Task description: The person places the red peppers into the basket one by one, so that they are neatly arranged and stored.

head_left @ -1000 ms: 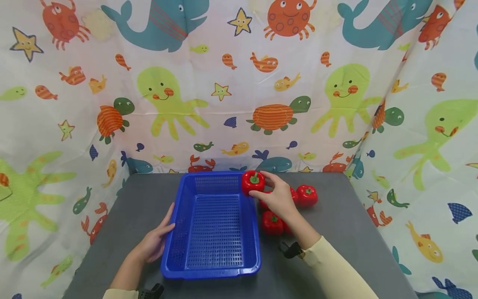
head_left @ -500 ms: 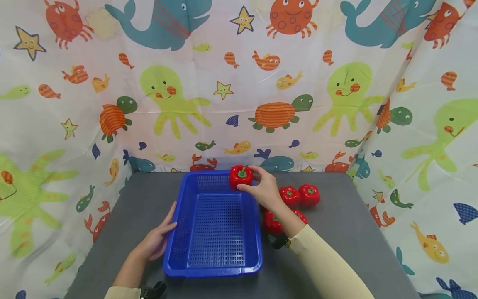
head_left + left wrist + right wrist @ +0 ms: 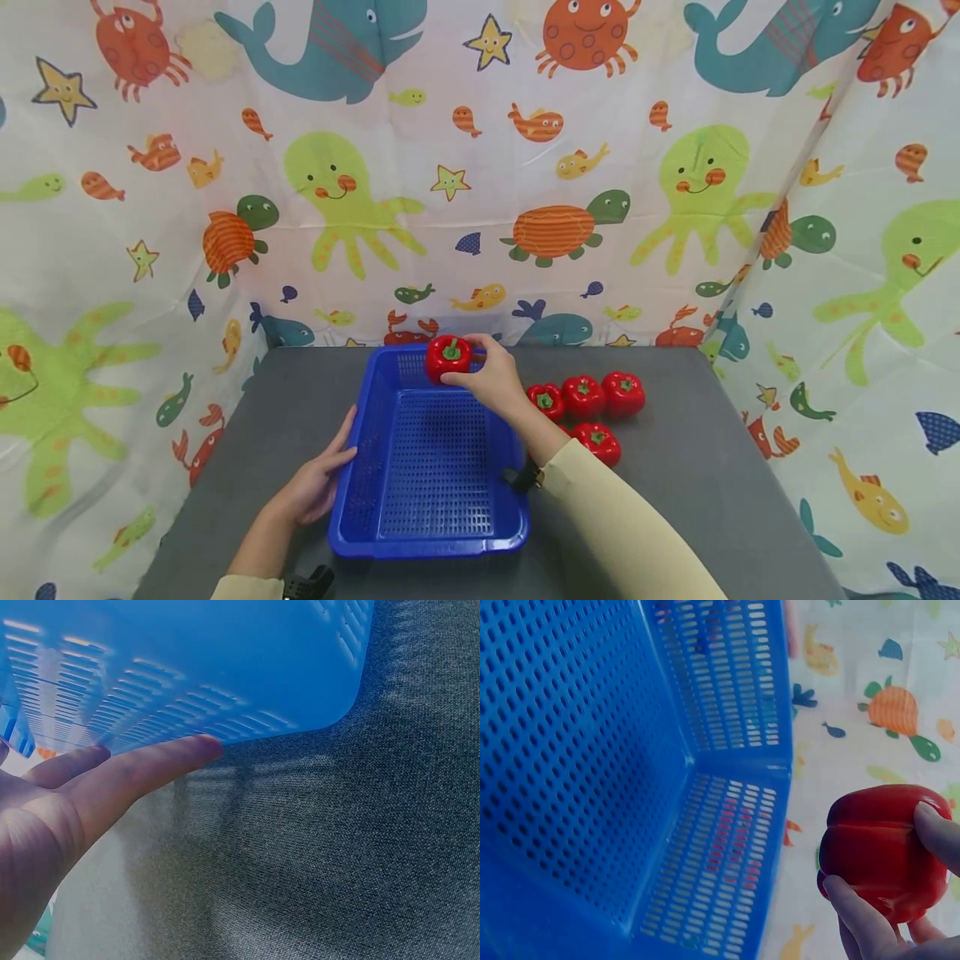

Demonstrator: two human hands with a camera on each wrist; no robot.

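Observation:
In the head view my right hand (image 3: 491, 379) grips a red bell pepper (image 3: 447, 360), thumb on one side and fingers on the other, above the far end of a blue plastic basket (image 3: 427, 547). The right wrist view shows this bell pepper (image 3: 881, 851) with its stem hidden. My left hand (image 3: 311, 485) rests against the basket's left side. Seen from the left wrist, its fingers lie straight along the slotted wall (image 3: 172, 690). Nothing lies in the basket's visible floor (image 3: 435, 467).
Right of the basket sit several more red bell peppers, among them one at the back right (image 3: 622, 393) and a nearer one (image 3: 597, 443); my right forearm partly covers another. A grey tabletop (image 3: 675, 500) lies beneath. Sea-animal printed curtains (image 3: 480, 150) stand behind and at both sides.
My right hand has carried the bell pepper leftward, from the basket's far right corner to above its far end. The left hand stays at the basket's left side.

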